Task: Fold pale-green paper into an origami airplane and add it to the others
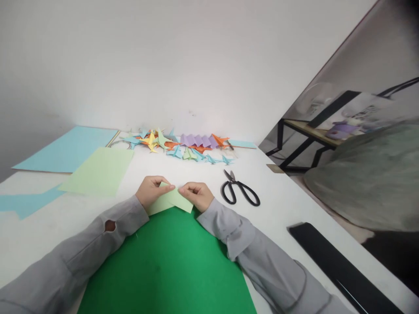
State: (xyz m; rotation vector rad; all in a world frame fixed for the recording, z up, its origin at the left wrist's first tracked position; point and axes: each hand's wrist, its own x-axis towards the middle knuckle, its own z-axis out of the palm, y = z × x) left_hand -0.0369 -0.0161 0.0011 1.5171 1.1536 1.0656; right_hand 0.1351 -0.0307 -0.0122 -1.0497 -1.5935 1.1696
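Note:
Between my two hands is a folded piece of pale green paper (165, 201), its lower edge showing two overlapping flaps. My left hand (152, 192) pinches its left side, thumb on top. On the right, my right hand (199, 195) grips the other side between thumb and fingers. Both hands are just above the far end of a large green sheet (166, 261) that lies on the white table (265, 244). The fingertips under the paper are hidden.
Black-handled scissors (240, 189) lie open right of my hands. Folded paper shapes (196, 146) line the wall. At left are a pale green sheet (101, 172), a blue sheet stack (65, 148) and blue scraps (29, 203). A long black object (340, 261) lies near the right edge.

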